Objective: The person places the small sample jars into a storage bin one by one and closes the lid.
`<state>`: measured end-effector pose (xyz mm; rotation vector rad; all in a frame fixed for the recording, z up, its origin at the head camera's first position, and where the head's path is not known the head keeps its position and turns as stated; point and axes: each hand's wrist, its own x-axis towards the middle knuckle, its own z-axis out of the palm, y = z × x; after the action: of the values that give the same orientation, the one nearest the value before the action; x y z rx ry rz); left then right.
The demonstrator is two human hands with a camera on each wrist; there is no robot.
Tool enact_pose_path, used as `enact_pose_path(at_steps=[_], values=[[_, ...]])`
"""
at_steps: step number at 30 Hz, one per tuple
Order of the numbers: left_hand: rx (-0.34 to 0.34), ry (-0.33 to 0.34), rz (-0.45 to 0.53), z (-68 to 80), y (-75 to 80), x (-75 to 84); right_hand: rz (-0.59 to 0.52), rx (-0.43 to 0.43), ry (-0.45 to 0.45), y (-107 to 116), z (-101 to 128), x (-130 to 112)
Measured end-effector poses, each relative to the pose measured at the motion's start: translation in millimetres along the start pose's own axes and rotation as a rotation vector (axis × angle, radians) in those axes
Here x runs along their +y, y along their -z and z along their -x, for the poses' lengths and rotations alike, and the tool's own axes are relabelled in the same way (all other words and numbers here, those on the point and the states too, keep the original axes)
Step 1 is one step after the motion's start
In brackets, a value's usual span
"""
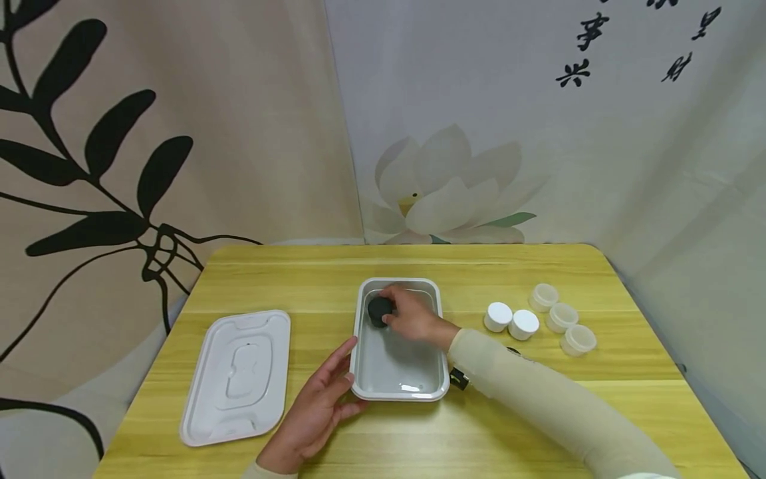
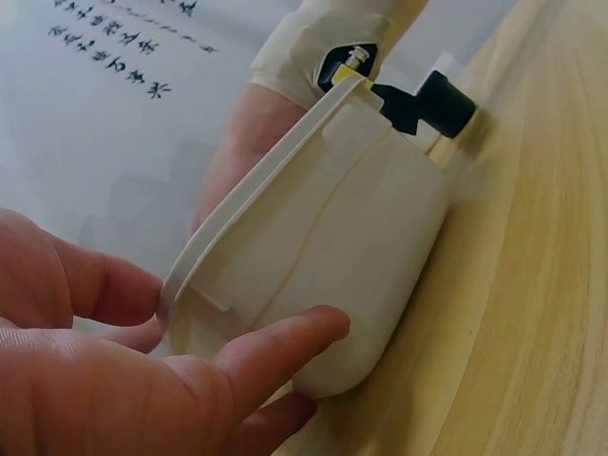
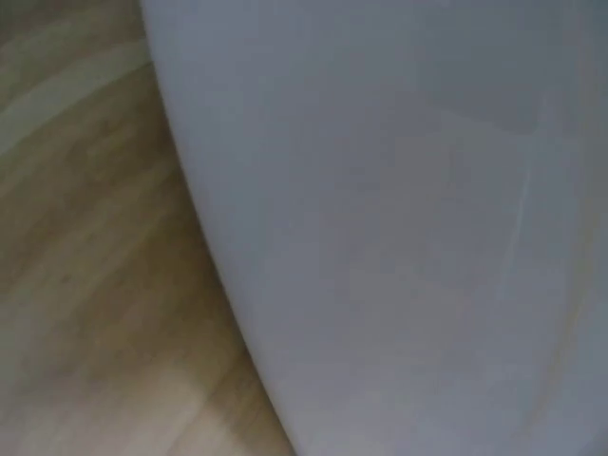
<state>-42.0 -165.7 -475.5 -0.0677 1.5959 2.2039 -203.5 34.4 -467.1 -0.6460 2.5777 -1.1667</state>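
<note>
A deep white rectangular tray (image 1: 400, 400) stands on the wooden table, its inside greyish. My right hand (image 1: 413, 318) reaches into its far left part and holds a small black round object (image 1: 380, 311) between thumb and fingers; its exact kind cannot be made out. At the tray's near left side, my left hand (image 1: 320, 399) touches the rim and outer wall with extended fingers. The left wrist view shows those fingers against the tray's wall (image 2: 332, 247). In the right wrist view, the tray's outer wall (image 3: 380, 228) fills most of the picture, hiding the right hand.
A white lid (image 1: 236, 432) lies flat left of the tray. To the right stand two white round jars (image 1: 498, 317) and three translucent round tubs (image 1: 578, 340). Patterned cloth (image 1: 479, 100) hangs behind the table (image 1: 479, 432).
</note>
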Motion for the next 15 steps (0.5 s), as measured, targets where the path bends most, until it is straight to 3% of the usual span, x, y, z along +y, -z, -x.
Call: enact_pose_path(at_steps=[15], values=[[0.029, 0.004, 0.018, -1.8, -2.4, -1.3, 0.001, 0.022, -0.061, -3.7, -1.3, 0.1]])
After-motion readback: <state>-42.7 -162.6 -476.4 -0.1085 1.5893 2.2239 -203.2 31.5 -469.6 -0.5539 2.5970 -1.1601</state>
